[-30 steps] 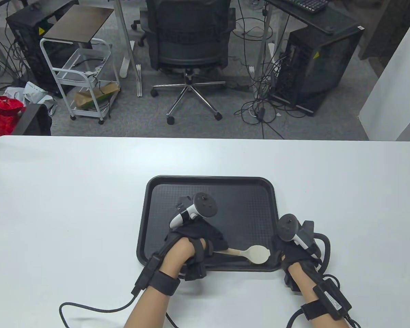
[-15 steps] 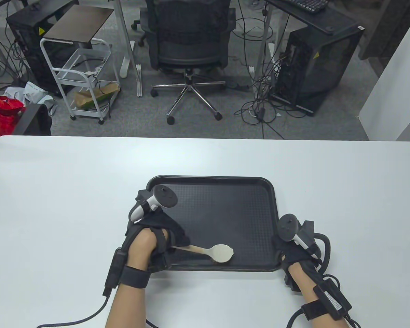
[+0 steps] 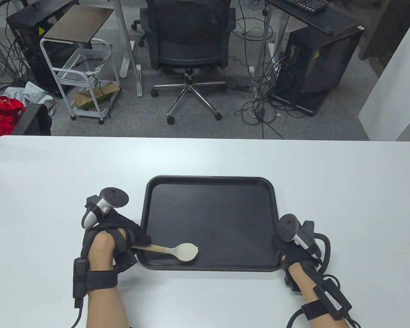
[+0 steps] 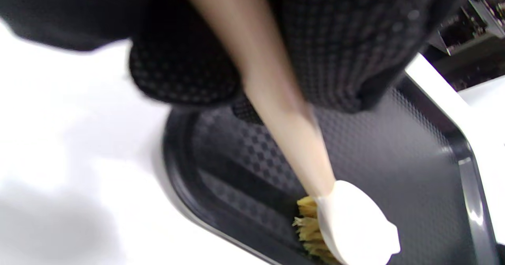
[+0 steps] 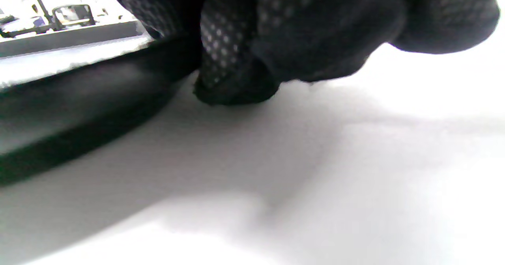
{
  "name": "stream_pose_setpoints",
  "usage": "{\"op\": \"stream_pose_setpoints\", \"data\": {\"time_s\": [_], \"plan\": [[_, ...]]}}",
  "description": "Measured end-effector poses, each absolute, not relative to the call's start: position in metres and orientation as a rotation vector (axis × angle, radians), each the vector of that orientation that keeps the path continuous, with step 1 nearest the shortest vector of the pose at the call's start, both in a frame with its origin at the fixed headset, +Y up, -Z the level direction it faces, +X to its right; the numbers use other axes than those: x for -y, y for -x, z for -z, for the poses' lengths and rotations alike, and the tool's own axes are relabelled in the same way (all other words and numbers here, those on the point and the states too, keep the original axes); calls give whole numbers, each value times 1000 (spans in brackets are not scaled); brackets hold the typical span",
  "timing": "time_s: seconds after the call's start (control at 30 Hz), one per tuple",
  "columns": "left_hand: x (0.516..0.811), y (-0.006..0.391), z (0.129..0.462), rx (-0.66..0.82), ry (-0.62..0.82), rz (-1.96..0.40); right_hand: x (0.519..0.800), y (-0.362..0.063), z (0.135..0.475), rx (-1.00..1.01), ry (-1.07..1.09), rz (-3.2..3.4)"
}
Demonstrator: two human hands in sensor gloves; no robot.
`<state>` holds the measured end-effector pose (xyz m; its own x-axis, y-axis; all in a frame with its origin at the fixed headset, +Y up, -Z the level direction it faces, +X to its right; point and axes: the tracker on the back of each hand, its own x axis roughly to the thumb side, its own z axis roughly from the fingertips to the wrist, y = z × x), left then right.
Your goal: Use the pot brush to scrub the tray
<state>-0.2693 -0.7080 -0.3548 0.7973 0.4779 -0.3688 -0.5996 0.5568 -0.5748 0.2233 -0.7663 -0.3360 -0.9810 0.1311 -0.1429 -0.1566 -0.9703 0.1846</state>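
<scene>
Sweeping: the pot brush [image 3: 186,252] is travelling leftward along the tray's near edge, now sitting at the near-left corner
Left hand [image 3: 112,235]: fingers are wrapping the wooden handle, hand now hanging off the tray's left side
Bristles: pressing down on the tray [image 3: 212,181] floor in the left wrist view
Right hand [image 3: 299,244]: fingers are curling on the near-right rim, steadying it
Meaning: the near strip is getting covered; the far part likely remains

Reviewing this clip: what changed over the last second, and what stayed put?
The left hand, gripping the wooden-handled pot brush, swept it leftward along the near edge of the black plastic tray. The tray did not move, and the right hand stayed at its near right corner.
</scene>
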Motion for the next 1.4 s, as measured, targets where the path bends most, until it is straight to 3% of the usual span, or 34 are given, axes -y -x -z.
{"op": "stream_pose_setpoints", "data": {"time_s": [0.27, 0.53, 0.63, 0.73, 0.87, 1.1, 1.27, 1.4], "plan": [[705, 328, 335, -323, 660, -716, 766, -223, 336, -295, 195, -2973], [709, 359, 324, -378, 636, -808, 766, -223, 336, -296, 195, -2972], [699, 361, 323, -381, 587, -830, 766, -223, 336, -295, 195, -2972], [685, 354, 328, -279, 485, -892, 766, -223, 336, -295, 195, -2973], [672, 310, 347, -169, 443, -926, 766, -223, 336, -293, 196, -2975], [666, 168, 383, -34, 488, -875, 766, -223, 335, -292, 197, -2979], [681, 88, 409, -54, 525, -901, 766, -223, 336, -295, 195, -2975], [689, 46, 423, -87, 495, -856, 766, -223, 336, -299, 194, -2972]]}}
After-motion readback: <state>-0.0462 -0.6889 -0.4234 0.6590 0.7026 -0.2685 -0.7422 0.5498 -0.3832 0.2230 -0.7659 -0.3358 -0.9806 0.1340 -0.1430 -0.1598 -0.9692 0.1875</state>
